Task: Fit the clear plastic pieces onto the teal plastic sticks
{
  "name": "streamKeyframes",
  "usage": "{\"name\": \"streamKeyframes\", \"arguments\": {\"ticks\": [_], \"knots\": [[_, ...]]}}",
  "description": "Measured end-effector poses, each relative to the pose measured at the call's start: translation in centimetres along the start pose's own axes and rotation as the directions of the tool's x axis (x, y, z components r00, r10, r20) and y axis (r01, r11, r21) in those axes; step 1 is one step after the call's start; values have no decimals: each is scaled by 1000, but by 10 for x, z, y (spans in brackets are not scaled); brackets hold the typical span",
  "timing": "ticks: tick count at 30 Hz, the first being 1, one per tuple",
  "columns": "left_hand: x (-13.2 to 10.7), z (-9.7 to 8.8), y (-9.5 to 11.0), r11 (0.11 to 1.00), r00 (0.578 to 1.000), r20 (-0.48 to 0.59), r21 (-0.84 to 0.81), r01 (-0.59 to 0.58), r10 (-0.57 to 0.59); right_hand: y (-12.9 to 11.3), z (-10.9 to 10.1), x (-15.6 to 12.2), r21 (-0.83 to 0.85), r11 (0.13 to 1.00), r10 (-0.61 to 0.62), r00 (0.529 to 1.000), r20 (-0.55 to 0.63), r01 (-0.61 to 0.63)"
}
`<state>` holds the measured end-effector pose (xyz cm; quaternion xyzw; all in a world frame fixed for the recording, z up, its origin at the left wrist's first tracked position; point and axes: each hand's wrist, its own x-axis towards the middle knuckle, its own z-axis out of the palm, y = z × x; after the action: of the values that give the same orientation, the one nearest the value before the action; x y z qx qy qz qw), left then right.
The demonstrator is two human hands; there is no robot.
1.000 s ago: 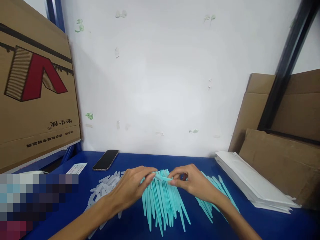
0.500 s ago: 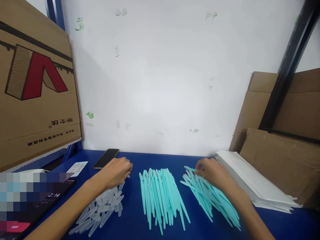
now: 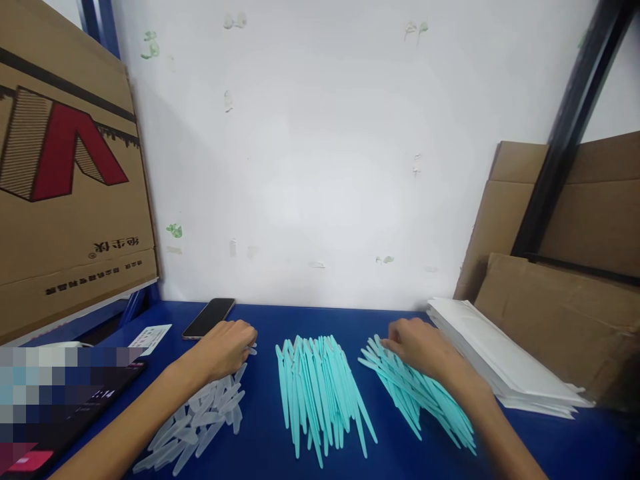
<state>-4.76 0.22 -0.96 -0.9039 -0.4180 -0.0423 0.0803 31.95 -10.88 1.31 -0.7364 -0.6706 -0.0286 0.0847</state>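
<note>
My left hand is closed above a heap of translucent plastic caps. The tip of a clear cap pokes out past its fingers. Several slim turquoise eyebrow razors lie side by side in the middle, handles pointing towards me. A second pile of turquoise razors fans out at a slant on the right. My right hand rests over the far end of that pile, fingers curled and thumb drawn in. Whatever may be between those fingertips is hidden.
A dark phone and a printed card lie at the back left of the blue table. White envelopes are stacked at right beside folded cardboard. A big carton stands left; a white panel closes the back.
The turquoise razor that stuck out from my right fingertips no longer shows there. That hand sits slightly nearer the pile. My left hand stays closed over the caps; the whole view has shifted a little.
</note>
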Motion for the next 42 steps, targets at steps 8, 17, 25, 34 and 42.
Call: {"name": "streamKeyframes", "arguments": {"ticks": [8, 17, 25, 34, 42], "knots": [[3, 2, 11, 985, 997, 6, 156, -75, 75, -43, 17, -14, 73, 937, -344, 937, 50, 340], [6, 12, 12, 973, 990, -44, 196, -126, 137, -50, 29, -11, 11, 947, -321, 938, 134, 322], [3, 2, 24, 976, 982, -85, 152, -157, 171, -49, 31, -12, 37, 938, -346, 934, 91, 344], [3, 5, 28, 976, 970, -129, 100, -194, 206, -48, 33, -11, 37, 939, -343, 937, 63, 342], [0, 2, 40, 969, 951, -222, -73, -234, 213, -47, 32, -11, 42, 942, -337, 934, 118, 334]]}}
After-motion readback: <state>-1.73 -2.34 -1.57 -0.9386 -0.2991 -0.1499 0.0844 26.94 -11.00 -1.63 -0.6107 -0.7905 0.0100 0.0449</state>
